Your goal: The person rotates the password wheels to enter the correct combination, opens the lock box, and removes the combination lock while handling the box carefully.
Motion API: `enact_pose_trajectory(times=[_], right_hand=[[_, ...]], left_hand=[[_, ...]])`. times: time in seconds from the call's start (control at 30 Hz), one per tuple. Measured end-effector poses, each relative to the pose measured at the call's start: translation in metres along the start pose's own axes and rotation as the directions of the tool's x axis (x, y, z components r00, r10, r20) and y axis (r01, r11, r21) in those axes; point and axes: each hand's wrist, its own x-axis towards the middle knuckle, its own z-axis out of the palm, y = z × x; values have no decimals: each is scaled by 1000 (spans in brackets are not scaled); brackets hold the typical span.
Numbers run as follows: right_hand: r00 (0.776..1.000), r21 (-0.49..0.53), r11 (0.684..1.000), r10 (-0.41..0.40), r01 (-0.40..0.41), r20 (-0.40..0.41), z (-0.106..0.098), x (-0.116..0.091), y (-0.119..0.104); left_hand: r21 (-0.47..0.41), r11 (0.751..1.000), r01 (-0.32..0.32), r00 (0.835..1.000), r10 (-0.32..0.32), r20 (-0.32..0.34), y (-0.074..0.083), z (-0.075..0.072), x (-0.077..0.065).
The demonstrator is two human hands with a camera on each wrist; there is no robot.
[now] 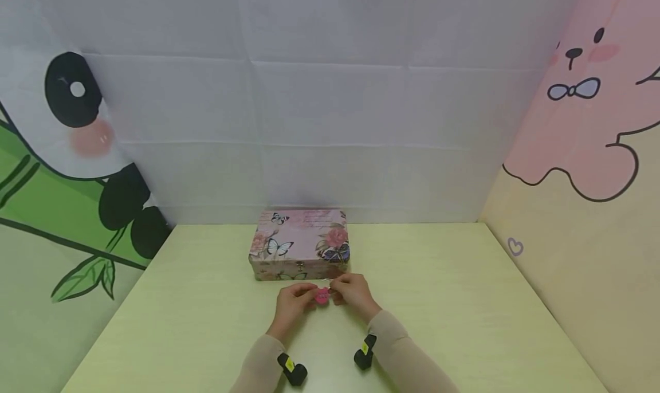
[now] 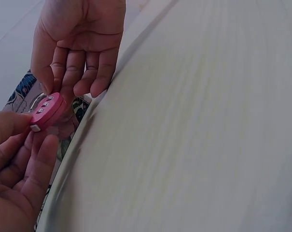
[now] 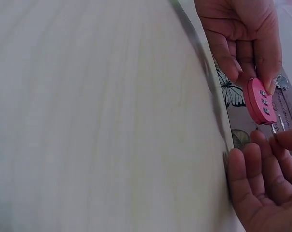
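A pink combination padlock (image 1: 322, 296) with three number dials is held up just in front of a flowered box (image 1: 301, 232). My left hand (image 1: 294, 307) pinches the body of the padlock (image 2: 48, 110) between thumb and fingers. At the other end, my right hand (image 1: 357, 295) pinches the thin metal shackle (image 3: 274, 129) with thumb and forefinger, its other fingers loosely curled. In the right wrist view one leg of the shackle stands clear beside the pink body. The box is closed, and a small metal clasp (image 3: 282, 82) shows on its front.
The box stands at the back of a pale wood-grain table (image 1: 443, 301), close to a white cloth wall (image 1: 330, 106). Cartoon-printed panels (image 1: 577, 152) flank the table on both sides. A black wrist device (image 1: 293, 371) is worn on each sleeve.
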Motion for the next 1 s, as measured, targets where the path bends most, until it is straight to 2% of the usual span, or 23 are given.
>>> enact_pose_trajectory(times=[0.13, 0.37, 0.67, 0.8, 1.0], right_hand=[[1000, -30, 1000, -3, 3, 17, -8, -3, 1], [999, -69, 997, -14, 18, 47, -18, -9, -2], [998, -127, 992, 8, 1, 65, -30, -15, -1], [997, -152, 988, 12, 1, 82, -36, -19, -2], [995, -188, 982, 14, 4, 96, -46, -23, -4]], left_hand=[[-8, 1000, 0, 999, 1, 33, 0, 4, -2], [27, 999, -32, 995, 30, 91, 37, 10, -23], [64, 998, 4, 995, -11, 102, 2, 19, -10], [64, 998, -2, 991, -7, 132, -3, 23, -10], [64, 998, -10, 982, -2, 189, -1, 29, -12]])
